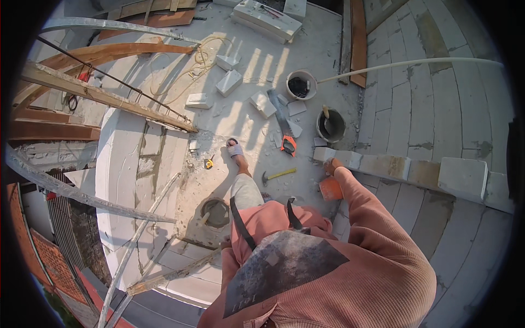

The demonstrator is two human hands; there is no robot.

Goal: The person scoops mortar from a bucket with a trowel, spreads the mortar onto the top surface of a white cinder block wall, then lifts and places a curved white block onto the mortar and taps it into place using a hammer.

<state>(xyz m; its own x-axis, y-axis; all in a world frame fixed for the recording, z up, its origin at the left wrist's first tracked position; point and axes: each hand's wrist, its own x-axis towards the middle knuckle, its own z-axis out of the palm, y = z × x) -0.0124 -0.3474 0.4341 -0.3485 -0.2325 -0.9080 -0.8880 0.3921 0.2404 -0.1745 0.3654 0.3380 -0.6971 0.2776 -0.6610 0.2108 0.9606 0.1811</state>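
Note:
At the low block wall on my right, my right hand [332, 165] is closed at the upper end of a small orange container [330, 188], which hangs tilted beside the blocks. The fingers' exact grip is partly hidden. A white block [350, 158] in the wall's top course is right next to this hand. My left hand [225, 245] barely shows past my pink sleeve, close to the end of a wooden beam [205, 259]; its fingers are hidden. On the floor ahead of me lie a hammer [279, 174] with a yellow handle and a handsaw [281, 123] with an orange grip.
Buckets of dark mix stand by the right wall [331, 127], farther ahead [301, 85] and near my left leg [215, 212]. Loose white blocks [228, 82], a tape measure [209, 163] and a coiled hose [202, 57] lie about. Timber beams [109, 93] slant in from the left.

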